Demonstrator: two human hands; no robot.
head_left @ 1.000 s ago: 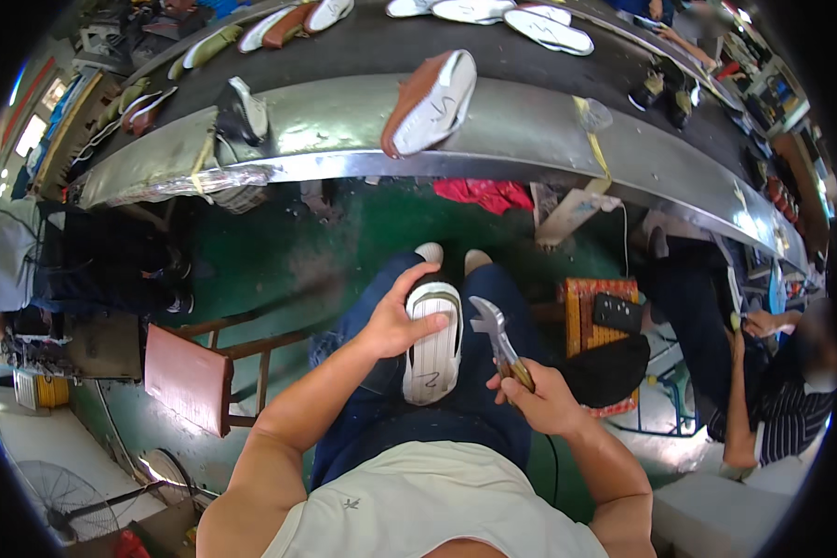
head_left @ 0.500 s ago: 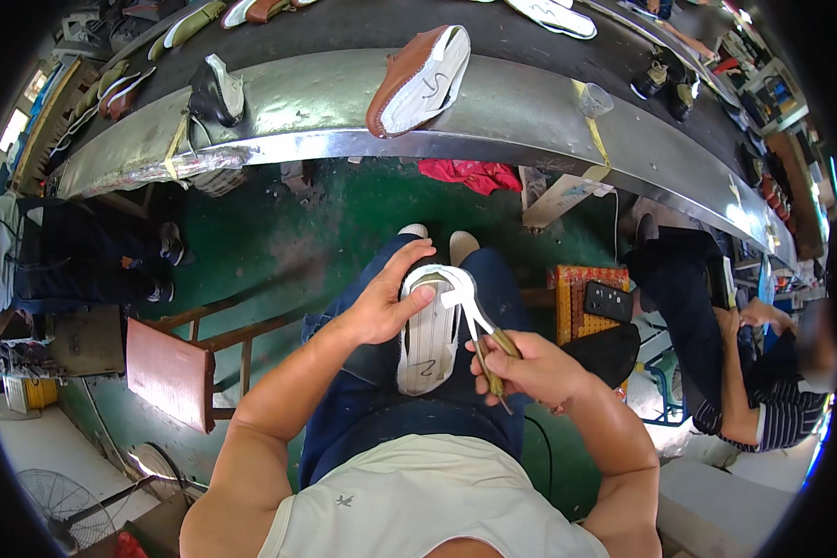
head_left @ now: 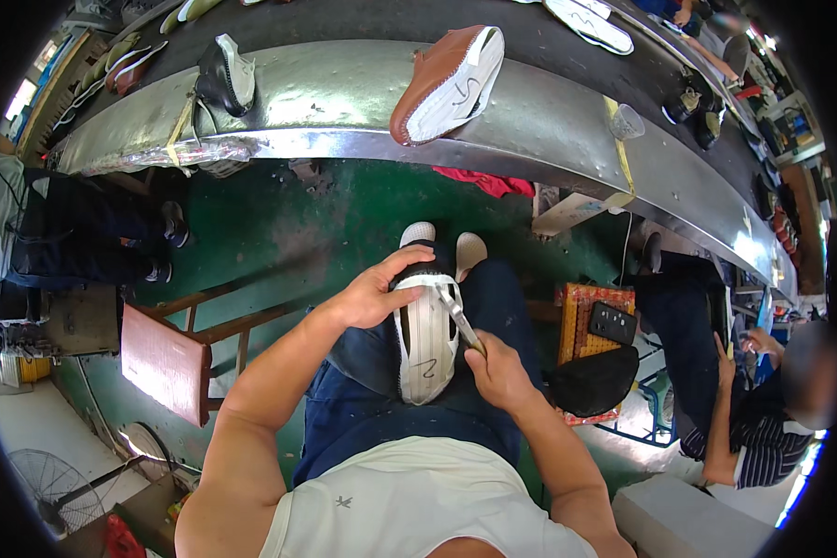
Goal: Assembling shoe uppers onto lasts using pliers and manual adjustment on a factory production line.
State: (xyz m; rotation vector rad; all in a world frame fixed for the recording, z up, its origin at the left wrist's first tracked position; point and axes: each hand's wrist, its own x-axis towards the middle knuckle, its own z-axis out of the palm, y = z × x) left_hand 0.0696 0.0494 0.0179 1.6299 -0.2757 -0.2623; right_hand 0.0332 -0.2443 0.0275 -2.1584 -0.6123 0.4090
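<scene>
At twelve o'clock we see a long metal-edged bench [head_left: 307,98]; at six, blue trousers [head_left: 349,405]; between eight and nine, a stool [head_left: 165,363]. A pale-soled shoe [head_left: 428,344] rests sole up on the trousers, just below centre. At the shoe's ten o'clock, we see the left hand [head_left: 372,296] clasping its far end, thumb on the sole; at four, the right hand [head_left: 502,372] wraps metal pincers [head_left: 458,319], their head at the shoe's one o'clock edge.
</scene>
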